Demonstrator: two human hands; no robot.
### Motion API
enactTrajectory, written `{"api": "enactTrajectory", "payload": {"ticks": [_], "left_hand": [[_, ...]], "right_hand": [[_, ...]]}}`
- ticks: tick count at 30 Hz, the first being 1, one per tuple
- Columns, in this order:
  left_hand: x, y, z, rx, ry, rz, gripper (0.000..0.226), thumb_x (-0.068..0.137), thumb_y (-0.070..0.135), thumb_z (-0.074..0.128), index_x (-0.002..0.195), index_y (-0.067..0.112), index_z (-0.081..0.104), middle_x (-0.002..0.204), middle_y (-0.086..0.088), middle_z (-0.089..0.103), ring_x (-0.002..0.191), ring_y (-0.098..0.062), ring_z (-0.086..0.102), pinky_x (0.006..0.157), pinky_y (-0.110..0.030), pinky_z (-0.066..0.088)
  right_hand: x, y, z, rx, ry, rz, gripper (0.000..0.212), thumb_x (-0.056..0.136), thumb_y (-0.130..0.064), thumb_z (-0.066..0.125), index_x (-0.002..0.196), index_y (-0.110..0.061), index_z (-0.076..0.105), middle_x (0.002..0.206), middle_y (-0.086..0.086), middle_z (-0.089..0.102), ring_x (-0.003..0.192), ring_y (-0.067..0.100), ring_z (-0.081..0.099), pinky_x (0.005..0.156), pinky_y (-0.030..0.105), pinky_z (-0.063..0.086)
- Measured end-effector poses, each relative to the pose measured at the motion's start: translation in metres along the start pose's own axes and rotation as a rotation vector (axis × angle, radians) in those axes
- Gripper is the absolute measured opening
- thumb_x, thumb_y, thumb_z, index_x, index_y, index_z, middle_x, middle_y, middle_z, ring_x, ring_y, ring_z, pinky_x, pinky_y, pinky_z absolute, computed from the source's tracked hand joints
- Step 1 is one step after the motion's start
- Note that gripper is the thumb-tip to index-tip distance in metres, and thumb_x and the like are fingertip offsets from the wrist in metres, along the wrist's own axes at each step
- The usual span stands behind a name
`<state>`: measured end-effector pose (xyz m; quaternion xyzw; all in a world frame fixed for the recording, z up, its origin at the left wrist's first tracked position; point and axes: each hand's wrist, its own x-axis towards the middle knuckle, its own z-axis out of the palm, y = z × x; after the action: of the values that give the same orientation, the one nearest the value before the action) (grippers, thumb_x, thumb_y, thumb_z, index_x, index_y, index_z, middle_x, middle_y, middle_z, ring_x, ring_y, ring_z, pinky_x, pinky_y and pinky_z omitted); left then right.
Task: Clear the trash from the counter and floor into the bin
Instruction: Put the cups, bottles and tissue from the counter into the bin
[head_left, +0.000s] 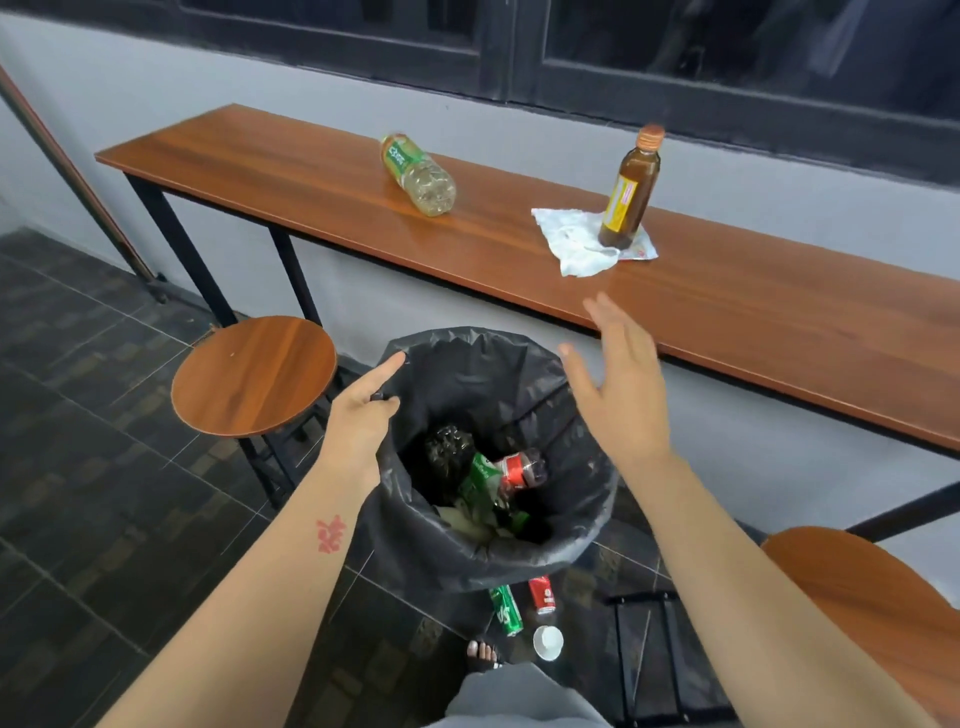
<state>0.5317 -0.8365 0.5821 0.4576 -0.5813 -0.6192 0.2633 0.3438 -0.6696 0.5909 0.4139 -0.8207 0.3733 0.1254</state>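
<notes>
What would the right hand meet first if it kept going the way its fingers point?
Probably the crumpled white tissue under the brown glass bottle. The right hand, open and empty, points up toward the wooden counter; it would cross its near edge first, though height is unclear.

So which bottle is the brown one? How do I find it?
Look along the long wooden counter under the window. Toward its right stands the brown bottle, upright on a crumpled white wrapper. The other bottle there is clear, green-labelled and lying down.
</notes>
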Motion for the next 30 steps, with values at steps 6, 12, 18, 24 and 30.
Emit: {"api": "enactTrajectory", "payload": {"ticks": [6,12,18,24,30], "left_hand": [[0.051,0.005,0.020,-0.014,-0.026,-0.055,0.053,0.100,-0.002,0.049,0.125,0.041,0.067,0.147,0.011,0.051,0.141,-0.022,0.040,0.113,-0.044,0.036],[0.081,0.004,0.037,-0.096,-0.059,-0.093,0.058,0.098,-0.008,0.046,0.119,0.040,0.072,0.142,0.009,0.057,0.136,-0.022,0.046,0.113,-0.046,0.039],[0.105,0.008,0.050,-0.104,-0.105,-0.091,0.060,0.098,-0.009,0.047,0.110,0.043,0.075,0.136,0.009,0.062,0.132,-0.020,0.051,0.112,-0.044,0.041],[0.121,0.009,0.055,-0.089,-0.134,-0.078,0.062,0.098,-0.007,0.047,0.110,0.047,0.074,0.140,0.009,0.058,0.134,-0.020,0.048,0.112,-0.044,0.040],[0.122,0.009,0.055,-0.095,-0.140,-0.076,0.061,0.098,-0.007,0.047,0.111,0.046,0.073,0.141,0.008,0.057,0.134,-0.021,0.049,0.112,-0.044,0.041]], "right_hand": [[0.102,0.034,0.007,0.071,0.242,0.204,0.063,0.092,-0.039,0.060,0.142,-0.008,0.038,0.146,0.010,0.042,0.135,0.025,0.037,0.110,0.033,0.031],[0.171,0.062,0.021,0.137,0.149,0.443,0.083,0.089,-0.047,0.063,0.151,-0.009,0.024,0.154,0.010,0.032,0.141,0.024,0.032,0.112,0.036,0.031],[0.197,0.075,0.036,0.238,0.125,0.458,0.065,0.091,-0.038,0.063,0.144,-0.015,0.033,0.139,0.001,0.053,0.123,0.021,0.056,0.096,0.031,0.046],[0.196,0.077,0.039,0.222,0.156,0.464,0.054,0.091,-0.041,0.063,0.132,-0.014,0.041,0.127,0.003,0.060,0.108,0.020,0.062,0.081,0.024,0.046],[0.189,0.069,0.034,0.247,0.163,0.422,0.054,0.091,-0.045,0.062,0.129,-0.013,0.040,0.127,0.001,0.060,0.105,0.017,0.063,0.080,0.023,0.047]]}}
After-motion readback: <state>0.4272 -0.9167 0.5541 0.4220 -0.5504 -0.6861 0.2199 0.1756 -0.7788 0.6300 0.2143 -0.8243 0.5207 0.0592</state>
